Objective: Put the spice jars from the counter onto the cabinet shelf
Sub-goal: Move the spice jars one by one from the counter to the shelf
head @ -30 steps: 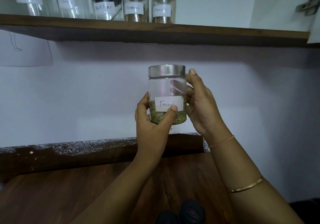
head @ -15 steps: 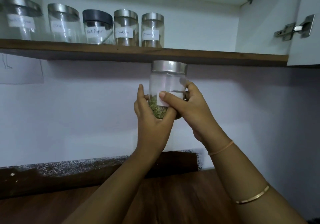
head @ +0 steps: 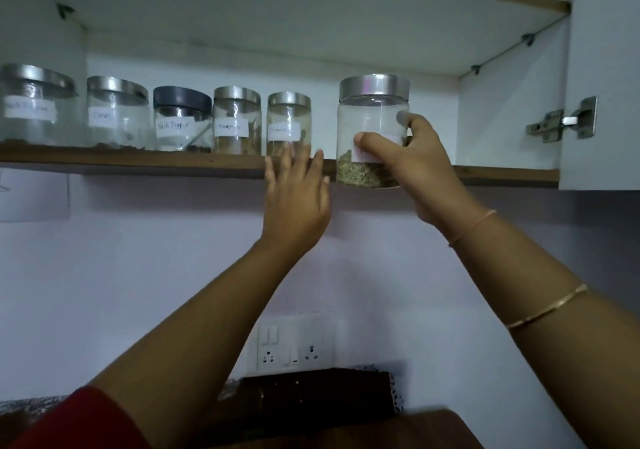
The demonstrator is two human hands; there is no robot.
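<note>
My right hand (head: 412,168) grips the fennel jar (head: 372,116), a clear jar with a steel lid and green seeds at the bottom, held in front of the shelf edge (head: 138,162) with its base just below the board. My left hand (head: 296,199) has let go and is raised with straight fingers beside the jar, fingertips at the shelf edge. Several labelled spice jars stand in a row on the shelf; the nearest steel-lidded one (head: 289,122) is just left of the fennel jar, and a dark-lidded pepper jar (head: 182,119) stands further left.
The shelf has free room to the right of the jar row, up to the cabinet side wall (head: 512,102). The open cabinet door with its hinge (head: 561,121) is at the right. A switch and socket plate (head: 294,341) sits on the wall below; the wooden counter (head: 346,428) is at the bottom.
The fennel jar has risen from chest height to the shelf edge. My left hand has released it and opened; only my right hand holds it now.
</note>
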